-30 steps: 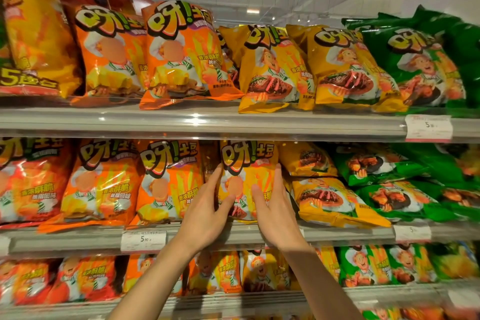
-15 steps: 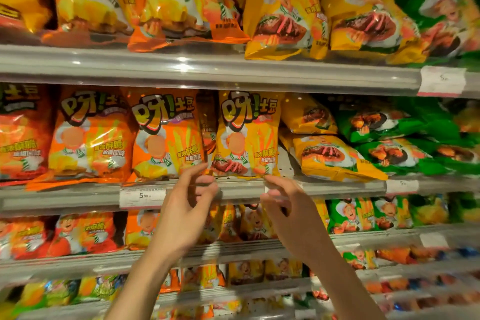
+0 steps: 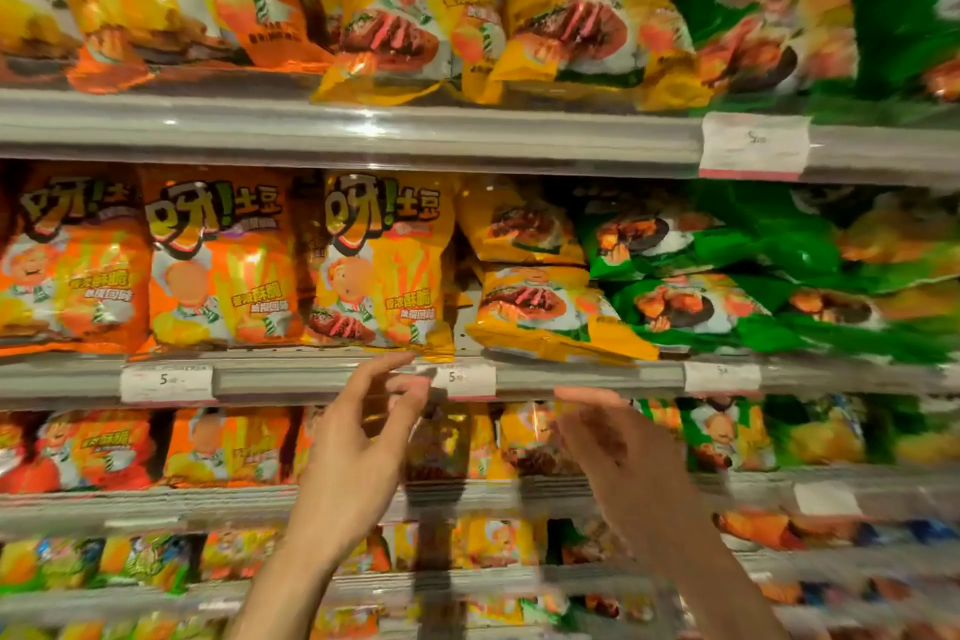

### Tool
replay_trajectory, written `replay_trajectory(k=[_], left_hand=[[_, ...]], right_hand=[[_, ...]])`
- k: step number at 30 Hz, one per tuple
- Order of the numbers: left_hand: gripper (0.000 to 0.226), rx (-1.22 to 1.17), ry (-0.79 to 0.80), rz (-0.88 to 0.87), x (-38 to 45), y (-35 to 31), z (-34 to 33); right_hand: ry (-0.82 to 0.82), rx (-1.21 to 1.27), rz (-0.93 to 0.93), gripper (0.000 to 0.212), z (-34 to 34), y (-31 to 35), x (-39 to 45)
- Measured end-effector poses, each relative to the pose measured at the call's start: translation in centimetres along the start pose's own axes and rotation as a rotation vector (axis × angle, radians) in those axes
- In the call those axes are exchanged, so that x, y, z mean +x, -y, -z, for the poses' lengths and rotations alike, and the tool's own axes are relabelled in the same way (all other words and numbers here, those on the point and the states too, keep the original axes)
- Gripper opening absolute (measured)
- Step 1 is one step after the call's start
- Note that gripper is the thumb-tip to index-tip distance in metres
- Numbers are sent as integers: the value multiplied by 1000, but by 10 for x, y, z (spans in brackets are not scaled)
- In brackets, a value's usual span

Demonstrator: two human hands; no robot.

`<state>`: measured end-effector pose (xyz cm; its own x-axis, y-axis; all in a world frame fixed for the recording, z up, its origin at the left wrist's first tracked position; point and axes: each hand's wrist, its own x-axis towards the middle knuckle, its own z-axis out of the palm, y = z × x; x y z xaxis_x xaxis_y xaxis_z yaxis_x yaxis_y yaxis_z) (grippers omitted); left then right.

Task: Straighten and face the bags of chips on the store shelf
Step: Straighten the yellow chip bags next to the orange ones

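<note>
An upright yellow chip bag [image 3: 384,265] stands on the middle shelf [image 3: 311,377], facing front. Two orange bags [image 3: 223,265] [image 3: 72,265] stand upright to its left. To its right, yellow bags [image 3: 545,312] lie tilted and stacked, with green bags [image 3: 691,312] slumped beside them. My left hand [image 3: 358,447] hovers below the shelf edge with loosely spread fingers, holding nothing. My right hand [image 3: 618,452] hangs beside it in front of the lower shelf's bags, fingers relaxed and blurred, also holding nothing.
The top shelf [image 3: 467,135] carries orange, yellow and green bags that overhang its edge. White price tags [image 3: 166,382] [image 3: 753,146] clip onto the shelf rails. Lower shelves [image 3: 156,504] hold more small snack bags.
Both hands let go of the yellow bag on the middle shelf and dropped below its edge. The view tilted down and moved closer to the shelves.
</note>
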<state>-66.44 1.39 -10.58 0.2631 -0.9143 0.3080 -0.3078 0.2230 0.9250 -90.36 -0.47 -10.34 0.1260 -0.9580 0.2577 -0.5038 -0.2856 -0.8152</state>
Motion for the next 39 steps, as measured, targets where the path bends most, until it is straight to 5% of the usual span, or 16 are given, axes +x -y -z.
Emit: replay_trajectory(k=[6, 15, 21, 30, 39], left_hand=[[25, -8, -48, 14, -3, -28, -47], [14, 73, -192, -47, 22, -63, -57], [45, 225, -123, -88, 70, -72, -57], [79, 476, -15, -82, 135, -74, -76], [39, 314, -77, -141, 141, -83, -76]], right_hand=[[56, 67, 8, 9, 55, -24, 5], [-48, 3, 183, 16, 93, -5, 31], [-228, -390, 546, 26, 76, 24, 78], [-217, -649, 504, 36, 57, 19, 127], [-307, -664, 448, 32, 65, 13, 123]])
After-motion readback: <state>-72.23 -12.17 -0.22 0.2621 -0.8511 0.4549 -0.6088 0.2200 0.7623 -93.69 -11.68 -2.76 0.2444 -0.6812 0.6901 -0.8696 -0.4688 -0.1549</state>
